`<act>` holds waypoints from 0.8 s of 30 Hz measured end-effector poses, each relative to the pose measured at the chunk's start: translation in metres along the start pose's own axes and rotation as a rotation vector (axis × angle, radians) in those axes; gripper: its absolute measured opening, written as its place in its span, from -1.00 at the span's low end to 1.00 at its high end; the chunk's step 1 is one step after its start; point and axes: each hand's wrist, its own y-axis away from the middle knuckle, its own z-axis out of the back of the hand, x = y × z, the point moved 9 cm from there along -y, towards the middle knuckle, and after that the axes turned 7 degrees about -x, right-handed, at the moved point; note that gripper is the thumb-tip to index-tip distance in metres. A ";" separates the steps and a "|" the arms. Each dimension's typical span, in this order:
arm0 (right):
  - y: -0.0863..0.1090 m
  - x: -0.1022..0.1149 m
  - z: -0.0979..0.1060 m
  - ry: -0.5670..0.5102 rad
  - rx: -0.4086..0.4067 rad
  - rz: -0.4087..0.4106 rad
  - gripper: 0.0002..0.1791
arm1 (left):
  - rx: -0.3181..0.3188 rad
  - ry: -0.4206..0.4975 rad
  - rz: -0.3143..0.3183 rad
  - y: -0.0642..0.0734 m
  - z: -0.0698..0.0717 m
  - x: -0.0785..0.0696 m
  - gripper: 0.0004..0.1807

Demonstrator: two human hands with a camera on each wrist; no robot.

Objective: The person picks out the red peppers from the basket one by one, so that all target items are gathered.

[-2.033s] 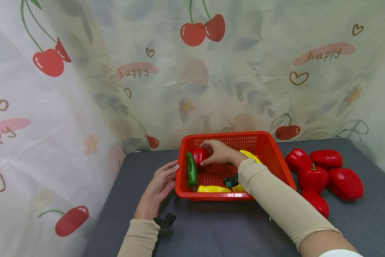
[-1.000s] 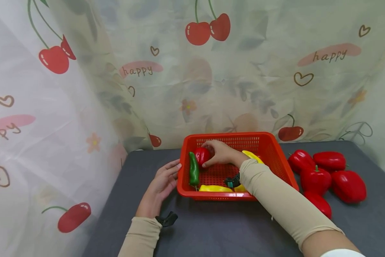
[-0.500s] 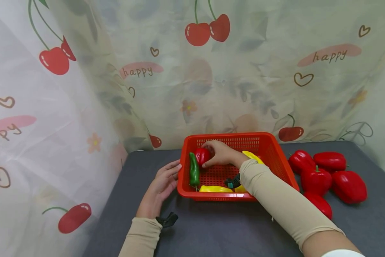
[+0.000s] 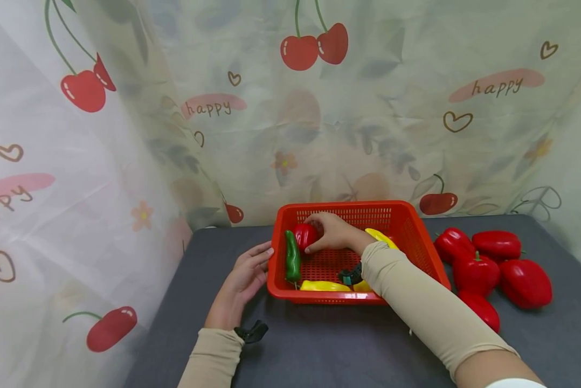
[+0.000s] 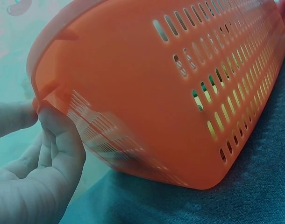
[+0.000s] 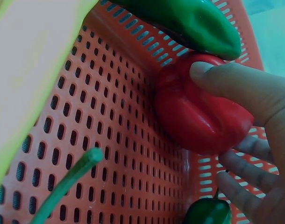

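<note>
Inside the red-orange plastic basket (image 4: 329, 296), my right hand (image 4: 336, 231) grips a red bell pepper (image 4: 303, 237) near the far left corner. In the right wrist view the thumb lies across the top of the bell pepper (image 6: 203, 116), the other fingers below it. Beside it a long green chili pepper (image 4: 292, 258) lies along the left wall. My left hand (image 4: 246, 275) holds the basket's left side; in the left wrist view its thumb and bent forefinger pinch the rim (image 5: 32, 65).
Yellow peppers (image 4: 324, 286) lie along the basket's front and right sides. The right wrist view shows another green pepper (image 6: 208, 212) below my fingers. Several red bell peppers (image 4: 476, 272) are grouped right of the basket on the dark grey tabletop (image 4: 319, 345). A printed curtain (image 4: 251, 172) hangs behind.
</note>
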 end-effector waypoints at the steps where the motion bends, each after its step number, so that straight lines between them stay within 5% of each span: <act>1: 0.000 0.000 0.000 0.003 -0.001 -0.001 -0.21 | 0.002 0.001 0.000 0.000 0.000 0.000 -0.49; 24: 0.001 0.002 0.004 0.023 -0.018 0.014 -0.20 | 0.008 -0.009 0.001 -0.001 0.001 0.001 -0.48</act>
